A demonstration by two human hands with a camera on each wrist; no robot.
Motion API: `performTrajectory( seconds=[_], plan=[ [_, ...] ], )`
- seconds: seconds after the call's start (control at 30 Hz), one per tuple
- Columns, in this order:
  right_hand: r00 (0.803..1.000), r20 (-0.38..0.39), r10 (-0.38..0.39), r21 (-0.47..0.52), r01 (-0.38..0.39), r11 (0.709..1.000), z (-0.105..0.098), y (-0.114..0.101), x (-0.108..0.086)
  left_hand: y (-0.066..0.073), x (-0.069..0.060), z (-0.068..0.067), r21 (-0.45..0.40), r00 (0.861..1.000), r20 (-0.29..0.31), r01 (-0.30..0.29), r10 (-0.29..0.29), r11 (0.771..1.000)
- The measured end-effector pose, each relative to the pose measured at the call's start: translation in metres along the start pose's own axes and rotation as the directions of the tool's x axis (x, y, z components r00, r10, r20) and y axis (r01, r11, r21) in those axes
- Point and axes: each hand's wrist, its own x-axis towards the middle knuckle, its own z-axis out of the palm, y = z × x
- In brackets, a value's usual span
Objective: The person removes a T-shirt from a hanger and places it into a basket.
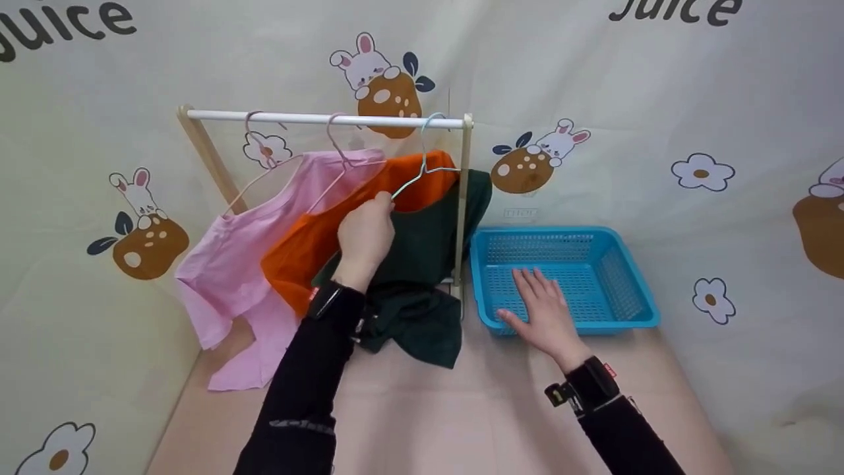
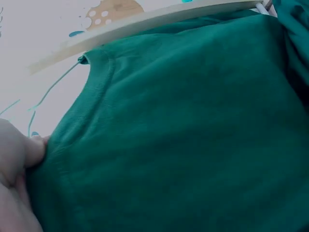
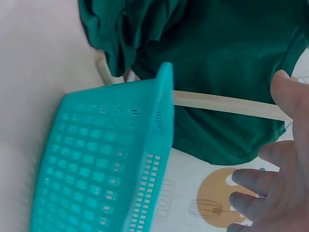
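Note:
My left hand (image 1: 366, 231) pinches the dark green shirt (image 1: 422, 241) near its collar, where the light blue hanger (image 1: 423, 173) enters the neck. That hanger hooks over the white rail (image 1: 290, 119). In the left wrist view the green shirt (image 2: 183, 125) fills most of the frame, with the thumb at its neckline. My right hand (image 1: 544, 316), fingers straight and spread, is over the near left side of the blue basket (image 1: 633, 290); whether it touches the rim I cannot tell. An orange shirt (image 1: 297, 257) and a pink shirt (image 1: 244, 270) hang to the left on pink hangers.
The rack's wooden right post (image 1: 461, 224) stands in front of the green shirt, close beside the basket. A wooden left post (image 1: 214, 158) supports the other end. A patterned cloth backdrop (image 1: 758, 119) rises behind the pale table (image 1: 455, 422).

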Motion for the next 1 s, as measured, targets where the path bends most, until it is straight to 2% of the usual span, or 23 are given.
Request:
performTrajectory(
  seconds=[0.07,0.17,0.4,0.5,0.6,0.7,0.87,1.0],
  plan=[
    [1.000,-0.007,-0.010,0.006,0.010,1.000,-0.005,-0.002,0.004,-0.005,0.000,-0.001,0.000,0.996,-0.087,-0.022,0.022,1.000],
    [1.000,-0.012,-0.021,0.019,0.022,1.000,-0.012,-0.007,0.012,-0.011,0.000,-0.010,0.004,0.981,-0.191,-0.037,0.037,0.999],
    [0.996,-0.050,-0.069,0.056,0.072,0.996,-0.026,-0.019,0.031,-0.028,-0.004,-0.044,-0.027,0.948,-0.312,-0.069,0.057,0.997],
    [0.993,-0.074,-0.096,0.068,0.101,0.993,-0.032,-0.025,0.038,-0.036,-0.011,-0.057,-0.050,0.939,-0.337,-0.085,0.064,0.995],
    [0.988,-0.096,-0.123,0.087,0.132,0.988,-0.036,-0.030,0.043,-0.046,-0.021,-0.066,-0.093,0.937,-0.347,-0.090,0.053,0.992],
    [0.984,-0.112,-0.135,0.109,0.148,0.983,-0.038,-0.033,0.045,-0.058,-0.034,-0.070,-0.129,0.934,-0.351,-0.118,0.066,0.985],
    [0.984,-0.119,-0.134,0.139,0.150,0.979,-0.036,-0.034,0.044,-0.079,-0.061,-0.065,-0.174,0.917,-0.376,-0.208,0.130,0.963],
    [0.984,-0.115,-0.138,0.153,0.155,0.976,-0.033,-0.031,0.040,-0.094,-0.082,-0.054,-0.212,0.907,-0.399,-0.238,0.138,0.948]
  ],
)
